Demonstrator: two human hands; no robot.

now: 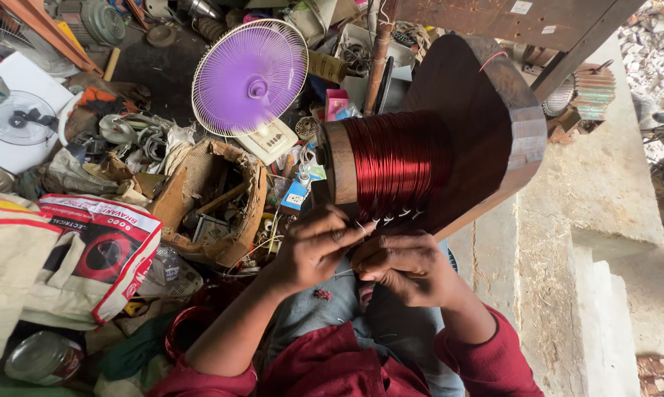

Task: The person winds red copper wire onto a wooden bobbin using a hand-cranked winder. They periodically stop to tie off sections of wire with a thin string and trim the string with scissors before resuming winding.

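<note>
**Winding red wire on a wooden former, hands right at the bottom edge**

So the main thing here is the coil of red enamelled wire (398, 165) wrapped around a wooden former (486, 125). It sits in the middle of the view, just above the person's lap. The coil's axis runs roughly left to right across the picture, tilted a little, with a round wooden end cap (337, 163) facing left and the big dark wooden plate on the right side. The turns themselves run up and down, packed tight. Along the lower edge of the coil a few small pale ties or wire ends stick out.

Both hands are bunched together right under that lower edge. The left hand (315, 246) has its fingers curled in, pinching something thin at the coil's bottom edge, looks like a wire end but it's too small to be sure. The right hand (409, 266) is curled closed too, touching the left one, fingertips pinched on the same spot.

Further out: a purple table fan (249, 77) lies up and left of the coil, a torn cardboard box (210, 198) of parts sits below it, and a printed sack (100, 254) is far left. Concrete steps (589, 279) run down the right side.
</note>
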